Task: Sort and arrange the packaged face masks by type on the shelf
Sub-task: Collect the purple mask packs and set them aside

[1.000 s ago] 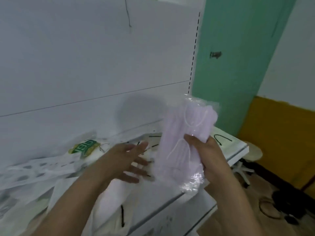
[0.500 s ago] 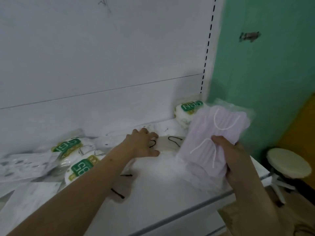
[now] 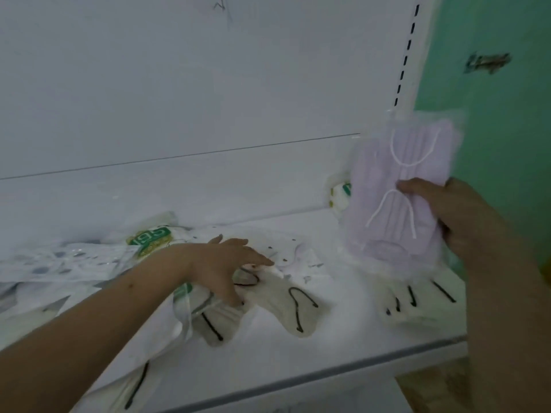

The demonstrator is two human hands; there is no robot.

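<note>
The right hand (image 3: pixel 465 216) holds a soft purple mask pack (image 3: pixel 396 192) in crinkly plastic, while the left hand (image 3: pixel 226 263) lies flat with straight fingers on white masks (image 3: pixel 298 311) on the smooth shelf (image 3: pixel 298 353).

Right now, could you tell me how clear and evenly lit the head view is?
Head view: soft overall, print on the green-labelled mask pack unreadable; white shelf washed out, so white masks nearly vanish; left hand slightly smeared; lilac mask pack in the right hand is clearest; wide-angle bends the slotted upright.
</note>
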